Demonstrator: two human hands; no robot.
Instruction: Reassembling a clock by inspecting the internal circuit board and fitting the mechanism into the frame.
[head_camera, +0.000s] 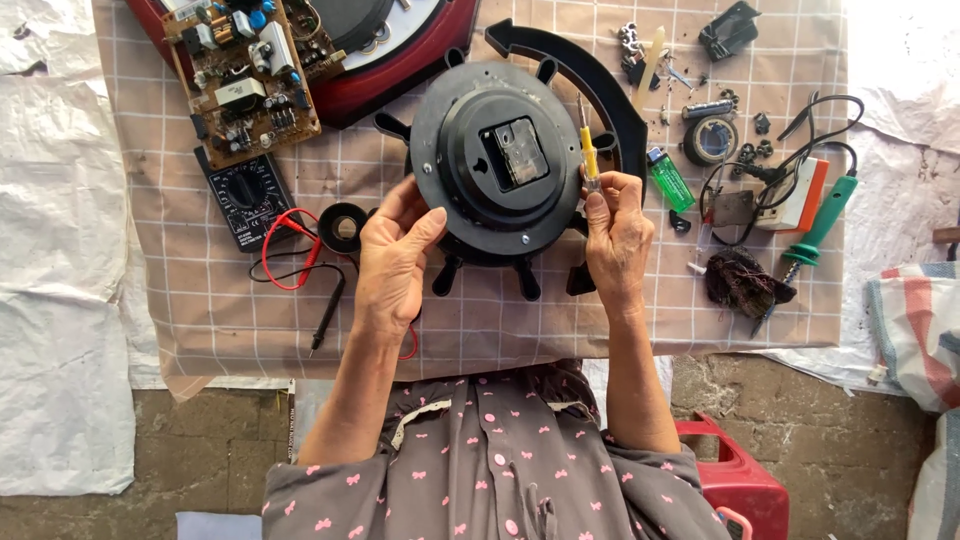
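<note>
A round black clock back (497, 160) with a square movement at its centre lies face down in front of me on a checked cloth (200, 300). My left hand (398, 255) grips its lower left rim, thumb on top. My right hand (615, 235) holds a small yellow-handled screwdriver (587, 150) upright against the clock's right edge, and its fingers touch that rim. Black spokes of the clock body stick out below and to the left.
A circuit board (245, 75) and a red casing (400, 70) lie at the top left. Below them are a black multimeter (245, 195) with red and black leads. A green lighter (670, 178), solder reel (711, 140), soldering iron (820, 225) and several small parts lie right. A red stool (735, 480) stands lower right.
</note>
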